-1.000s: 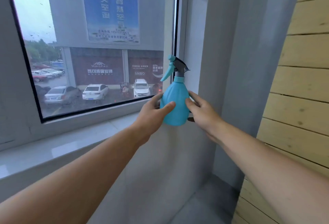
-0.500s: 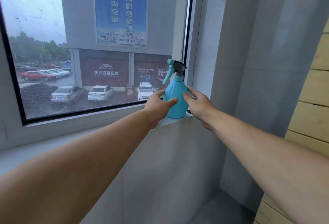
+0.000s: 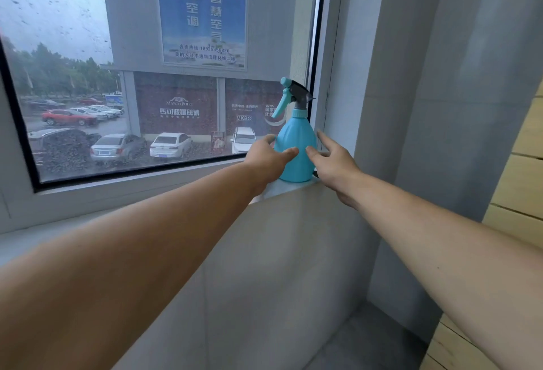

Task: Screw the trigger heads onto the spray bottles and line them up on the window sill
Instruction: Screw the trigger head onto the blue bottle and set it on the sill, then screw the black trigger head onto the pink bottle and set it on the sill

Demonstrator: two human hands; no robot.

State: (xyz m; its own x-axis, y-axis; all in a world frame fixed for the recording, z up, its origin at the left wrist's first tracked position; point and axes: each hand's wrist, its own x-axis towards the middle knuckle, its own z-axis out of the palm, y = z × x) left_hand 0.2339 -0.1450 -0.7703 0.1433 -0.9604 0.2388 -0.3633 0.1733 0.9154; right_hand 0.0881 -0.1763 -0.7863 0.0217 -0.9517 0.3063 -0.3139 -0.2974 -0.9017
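Note:
A turquoise spray bottle [image 3: 294, 136] stands upright at the far right end of the pale window sill [image 3: 283, 189], close to the window frame's corner. Its turquoise and grey trigger head [image 3: 291, 94] sits on the neck, with the lever pointing left. My left hand [image 3: 264, 161] cups the bottle's left side, its thumb lying across the front. My right hand [image 3: 335, 164] is at the bottle's right side with fingers spread; the thumb tip just overlaps the bottle's front. No other bottle is in view.
The large window [image 3: 147, 75] with a black frame runs along the back of the sill. A grey wall column [image 3: 411, 105] rises right of the bottle. Wooden planks [image 3: 517, 187] line the far right, and the sill stretches left under my left forearm.
The bottle went from held in the air to standing on the sill's right end. My right hand's fingers have spread off it, and the view has moved closer.

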